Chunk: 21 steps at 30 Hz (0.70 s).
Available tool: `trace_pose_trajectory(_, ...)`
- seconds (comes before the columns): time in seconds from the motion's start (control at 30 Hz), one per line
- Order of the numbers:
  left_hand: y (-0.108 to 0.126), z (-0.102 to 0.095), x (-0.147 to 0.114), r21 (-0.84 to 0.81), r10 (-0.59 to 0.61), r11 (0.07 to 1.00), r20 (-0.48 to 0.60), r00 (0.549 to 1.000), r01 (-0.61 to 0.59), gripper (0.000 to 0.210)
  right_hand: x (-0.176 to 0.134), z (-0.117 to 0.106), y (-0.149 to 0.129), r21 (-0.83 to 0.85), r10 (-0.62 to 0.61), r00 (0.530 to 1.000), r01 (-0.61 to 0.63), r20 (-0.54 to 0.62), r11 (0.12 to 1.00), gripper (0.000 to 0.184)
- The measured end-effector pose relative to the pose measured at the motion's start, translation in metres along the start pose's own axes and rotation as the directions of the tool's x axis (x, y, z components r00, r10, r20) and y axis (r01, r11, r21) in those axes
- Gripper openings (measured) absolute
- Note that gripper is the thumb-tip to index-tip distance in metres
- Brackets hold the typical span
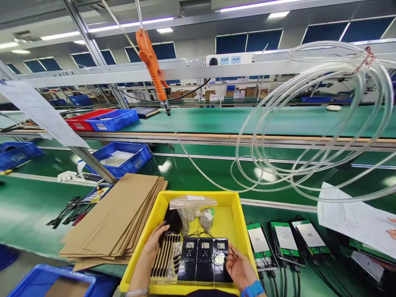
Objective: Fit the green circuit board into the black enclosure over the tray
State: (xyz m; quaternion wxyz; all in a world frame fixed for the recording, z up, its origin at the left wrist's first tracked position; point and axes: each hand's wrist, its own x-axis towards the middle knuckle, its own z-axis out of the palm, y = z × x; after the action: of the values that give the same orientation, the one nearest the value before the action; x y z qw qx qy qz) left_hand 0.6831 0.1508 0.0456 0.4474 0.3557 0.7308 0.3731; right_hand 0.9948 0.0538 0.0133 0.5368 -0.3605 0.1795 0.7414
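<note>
Black panels (204,259) in yellow tray (239,222), left hand (154,244) open, right hand (239,270) open beside them

the green bench (37,214) carries a yellow tray (235,214), stacked cardboard sheets (119,218), blue bins (123,159) and circuit boards (286,239).

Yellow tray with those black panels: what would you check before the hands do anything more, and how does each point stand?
1. Yellow tray flat on the bench: ok.
2. Three black panels side by side in the tray: ok.
3. Left hand resting on the black strips: ok.
4. Right hand at the panels' right edge, holding something: cannot tell.
5. Bags of small parts behind the panels, sealed: cannot tell.
6. Cardboard stack apart from the tray: not ok, it touches.
</note>
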Motion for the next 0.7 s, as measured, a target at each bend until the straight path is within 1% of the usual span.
trace_pose_trajectory(0.07,0.002,0.0,-0.004,-0.118,-0.037,0.992,0.06,0.998,0.044,0.044,0.0,-0.001,0.0,-0.003,0.004,1.0,-0.004,-0.001,1.0,0.034)
trace_pose_trajectory(0.13,0.005,0.0,-0.004,-0.184,-0.068,0.979,0.103,0.992,0.087,0.043,0.0,-0.001,0.0,-0.006,0.006,1.0,-0.006,0.001,1.0,0.034)
trace_pose_trajectory(0.23,0.01,0.001,0.001,-0.198,-0.089,0.974,0.12,0.989,0.111,0.045,0.0,-0.001,-0.001,-0.01,0.01,1.0,-0.01,0.008,1.0,0.034)
trace_pose_trajectory(0.3,0.012,0.004,0.008,-0.165,-0.076,0.982,0.091,0.993,0.09,0.044,0.001,-0.001,-0.001,-0.012,0.013,1.0,-0.013,0.011,1.0,0.036)
trace_pose_trajectory(0.37,0.013,0.007,0.016,-0.094,-0.033,0.995,0.031,0.999,0.036,0.046,0.002,0.0,-0.001,-0.012,0.016,1.0,-0.016,0.014,1.0,0.038)
trace_pose_trajectory(0.43,0.013,0.013,0.024,0.021,0.027,0.999,-0.038,0.999,-0.026,0.058,0.003,0.0,0.0,-0.009,0.016,1.0,-0.016,0.017,1.0,0.04)
trace_pose_trajectory(0.5,0.012,0.02,0.031,0.172,0.076,0.983,-0.093,0.993,-0.06,0.069,0.003,0.002,0.001,-0.004,0.009,1.0,-0.009,0.023,1.0,0.041)
trace_pose_trajectory(0.63,0.008,0.035,0.038,0.467,0.159,0.882,-0.165,0.973,-0.065,0.079,-0.005,0.009,-0.001,0.017,-0.056,0.995,0.054,0.084,0.998,0.044)
trace_pose_trajectory(0.7,0.004,0.04,0.04,0.567,0.206,0.82,-0.166,0.964,-0.078,0.084,-0.013,0.012,-0.004,0.043,-0.115,0.983,0.11,0.141,0.993,0.049)
